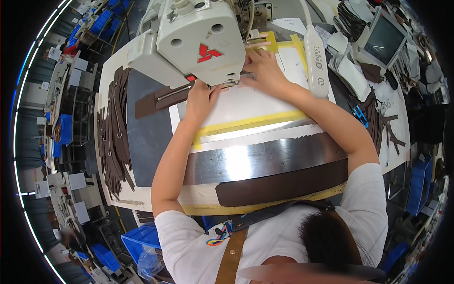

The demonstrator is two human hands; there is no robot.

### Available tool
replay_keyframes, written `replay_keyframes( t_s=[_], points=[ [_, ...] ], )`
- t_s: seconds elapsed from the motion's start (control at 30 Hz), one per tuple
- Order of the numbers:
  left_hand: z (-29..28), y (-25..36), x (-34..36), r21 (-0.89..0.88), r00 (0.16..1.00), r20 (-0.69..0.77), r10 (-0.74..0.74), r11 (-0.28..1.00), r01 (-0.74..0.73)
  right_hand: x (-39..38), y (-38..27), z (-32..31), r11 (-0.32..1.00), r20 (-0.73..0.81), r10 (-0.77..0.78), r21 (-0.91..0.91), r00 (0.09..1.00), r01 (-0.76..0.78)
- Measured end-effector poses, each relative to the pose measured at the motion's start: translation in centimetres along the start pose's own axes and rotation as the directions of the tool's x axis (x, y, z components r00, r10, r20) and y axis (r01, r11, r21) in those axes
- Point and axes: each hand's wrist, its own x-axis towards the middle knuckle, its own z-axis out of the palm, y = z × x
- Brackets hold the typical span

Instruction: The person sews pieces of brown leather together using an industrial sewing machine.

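Blue bins (418, 184) stand in the workshop around my pale bench (197, 192). The brown zippered strip (165, 100) lies left of my left grip (202, 102), the nearer one, its long axis slanting up rightward to it. The machine head (196, 47) crowds both sets of fingertips; I can't tell how closed either grip is, or what my right grip (266, 73) has. Bare white sheet (265, 102) opens between my wrists, edged nearer me by yellow tape (250, 121).

It's a sewing workshop: big sewing machine (196, 42) up front, brown strips (118, 135) heaped nearby, blue bins (65, 128) among rows of workstations (84, 195).
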Motion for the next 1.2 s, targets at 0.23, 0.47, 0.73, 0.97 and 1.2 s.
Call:
replay_keyframes(
  t_s=[0.23, 0.47, 0.73, 0.97, 1.2],
  points=[
    [-0.9, 1.8, -0.8, -0.006, 0.999, 0.021, 0.030, 1.000, -0.030, -1.0, -0.8, 0.1, 0.999, -0.077, -0.004, 0.053, 0.997, 0.008],
    [-1.0, 2.7, -1.5, -0.056, 0.998, 0.027, 0.048, 0.997, -0.047, -1.9, -1.5, -0.2, 0.999, -0.027, 0.023, 0.050, 0.999, -0.022],
    [-1.3, 3.3, -2.4, -0.001, 0.990, 0.000, 0.143, 0.990, -0.143, -2.9, -2.4, -0.4, 0.998, -0.055, 0.006, 0.061, 0.998, -0.003],
    [-1.6, 4.1, -3.0, -0.011, 0.986, 0.010, 0.164, 0.986, -0.164, -3.6, -3.2, -0.5, 0.999, -0.065, -0.011, 0.039, 0.998, 0.013],
    [-1.8, 4.9, -4.0, -0.021, 0.990, 0.034, 0.140, 0.990, -0.139, -4.7, -3.8, -0.8, 1.000, -0.065, -0.019, 0.013, 0.998, 0.020]
  ],
)
